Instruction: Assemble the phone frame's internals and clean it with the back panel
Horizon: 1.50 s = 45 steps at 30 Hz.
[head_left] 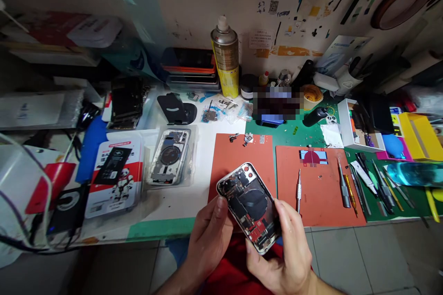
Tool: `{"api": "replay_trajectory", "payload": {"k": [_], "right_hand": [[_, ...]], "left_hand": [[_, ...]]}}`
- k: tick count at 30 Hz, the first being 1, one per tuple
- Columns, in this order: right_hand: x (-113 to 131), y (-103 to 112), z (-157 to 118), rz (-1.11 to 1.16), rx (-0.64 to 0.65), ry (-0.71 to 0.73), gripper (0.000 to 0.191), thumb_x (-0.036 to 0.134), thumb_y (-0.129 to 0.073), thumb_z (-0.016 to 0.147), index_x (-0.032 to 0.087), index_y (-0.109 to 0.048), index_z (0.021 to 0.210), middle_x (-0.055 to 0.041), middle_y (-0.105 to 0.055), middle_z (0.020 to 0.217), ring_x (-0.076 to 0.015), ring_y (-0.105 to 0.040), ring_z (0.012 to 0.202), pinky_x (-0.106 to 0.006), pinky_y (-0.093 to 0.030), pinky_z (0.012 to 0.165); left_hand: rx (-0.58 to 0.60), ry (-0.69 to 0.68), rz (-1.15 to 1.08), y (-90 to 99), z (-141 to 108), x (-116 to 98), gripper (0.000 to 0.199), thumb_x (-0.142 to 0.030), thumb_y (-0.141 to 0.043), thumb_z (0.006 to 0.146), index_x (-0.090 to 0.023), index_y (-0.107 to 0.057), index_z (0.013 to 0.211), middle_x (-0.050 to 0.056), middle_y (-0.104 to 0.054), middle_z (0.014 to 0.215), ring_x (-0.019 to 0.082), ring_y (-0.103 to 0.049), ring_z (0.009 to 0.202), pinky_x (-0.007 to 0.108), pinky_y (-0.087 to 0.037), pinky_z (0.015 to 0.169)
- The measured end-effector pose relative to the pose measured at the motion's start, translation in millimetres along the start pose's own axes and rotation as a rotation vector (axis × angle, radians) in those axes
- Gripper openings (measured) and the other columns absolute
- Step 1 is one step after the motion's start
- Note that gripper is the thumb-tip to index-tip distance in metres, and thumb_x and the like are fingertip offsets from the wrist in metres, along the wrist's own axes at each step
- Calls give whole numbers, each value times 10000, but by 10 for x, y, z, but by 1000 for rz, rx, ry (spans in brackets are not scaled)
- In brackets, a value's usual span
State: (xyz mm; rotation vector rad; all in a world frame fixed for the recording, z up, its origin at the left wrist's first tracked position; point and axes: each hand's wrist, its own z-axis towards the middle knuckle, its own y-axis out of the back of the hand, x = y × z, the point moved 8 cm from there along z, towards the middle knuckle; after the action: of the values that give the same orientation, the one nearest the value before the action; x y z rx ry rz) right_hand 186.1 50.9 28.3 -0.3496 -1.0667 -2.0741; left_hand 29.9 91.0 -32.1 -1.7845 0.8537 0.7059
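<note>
An opened smartphone housing [254, 202] is tilted above the front edge of the bench, its inner side facing me. Dark parts, a round black coil and a red patch show inside its silvery frame. My left hand [210, 232] grips its left edge, thumb on the rim and fingers partly hidden behind. With thumb and fingers on the lower end and right edge, my right hand [287, 249] holds it too. Just beyond, small loose phone parts [248, 139] lie on an orange mat [224, 161].
Left of the mat, a second phone housing [169, 156] lies in clear plastic beside a packaged battery [112, 165]. A second orange mat [287, 193] bears a metal pen-like tool [299, 191]. Screwdrivers and tweezers lie farther right. A yellow spray can [226, 62] stands at the back.
</note>
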Motion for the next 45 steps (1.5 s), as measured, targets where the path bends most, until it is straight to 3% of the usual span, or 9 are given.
{"api": "replay_trajectory", "payload": {"k": [17, 19, 22, 25, 29, 33, 37, 41, 45], "right_hand": [[-38, -18, -39, 31, -8, -31, 824, 257, -798, 900, 43, -471, 1625, -260, -656, 1342, -373, -684, 1237, -489, -707, 893], [-128, -79, -33, 212, 32, -132, 756, 302, -783, 925, 89, -511, 1597, -245, -673, 1348, -363, -699, 1224, -500, -688, 924], [-348, -337, -94, 820, 164, -529, 538, 518, -630, 1017, 120, -682, 1375, -178, -756, 1120, -278, -754, 930, -434, -673, 834], [-368, -622, -260, 1437, 278, -999, 647, 695, -446, 1016, 136, -753, 1125, -139, -748, 944, -181, -620, 635, -347, -592, 649], [-295, -730, -406, 1763, 352, -1351, 662, 749, -540, 938, 163, -755, 1159, -113, -741, 930, -127, -485, 568, -240, -412, 523], [-267, -739, -434, 1816, 443, -1402, 699, 786, -606, 889, 154, -755, 1147, -84, -707, 864, -109, -403, 540, -211, -335, 480], [-290, -739, -423, 1780, 464, -1379, 733, 812, -578, 889, 152, -748, 1158, -79, -696, 847, -105, -395, 528, -207, -327, 457], [-306, -748, -448, 1769, 444, -1395, 739, 810, -580, 884, 145, -768, 1145, -84, -709, 841, -105, -396, 520, -211, -331, 456], [-284, -768, -503, 1833, 407, -1437, 693, 773, -618, 899, 151, -783, 1155, -85, -736, 868, -96, -452, 541, -198, -384, 500]], "left_hand": [[37, -19, 5, 9, 6, 41, 377, -567, -707, 998, -227, -866, 1038, 83, -842, 955, 269, -793, 891, 419, -661, 877], [69, -36, 87, 40, -18, 76, 429, -582, -639, 1036, -223, -850, 1137, 110, -839, 1056, 288, -789, 980, 435, -647, 928], [36, -149, 370, 106, -40, 7, 414, -523, -604, 1068, -251, -791, 1317, 127, -788, 1282, 275, -765, 1086, 417, -618, 1004], [-113, -353, 656, 141, -28, -257, 370, -417, -648, 1059, -318, -735, 1404, 84, -741, 1324, 217, -748, 1068, 359, -602, 1014], [-105, -412, 693, 51, 116, -469, 428, -380, -681, 1042, -369, -678, 1470, 55, -676, 1437, 213, -695, 1251, 323, -565, 1086], [84, -280, 629, -81, 266, -416, 400, -381, -650, 1063, -377, -694, 1460, 36, -614, 1599, 253, -578, 1475, 365, -459, 1237], [157, -303, 642, -143, 274, -416, 395, -346, -621, 1080, -430, -684, 1461, -12, -649, 1574, 227, -537, 1521, 360, -415, 1274], [107, -317, 646, -143, 284, -427, 339, -345, -603, 1089, -394, -739, 1396, -9, -690, 1528, 214, -584, 1477, 349, -432, 1262], [-65, -294, 543, -108, 336, -431, 203, -391, -673, 1049, -322, -849, 1121, 15, -802, 1330, 213, -718, 1298, 331, -534, 1158]]}}
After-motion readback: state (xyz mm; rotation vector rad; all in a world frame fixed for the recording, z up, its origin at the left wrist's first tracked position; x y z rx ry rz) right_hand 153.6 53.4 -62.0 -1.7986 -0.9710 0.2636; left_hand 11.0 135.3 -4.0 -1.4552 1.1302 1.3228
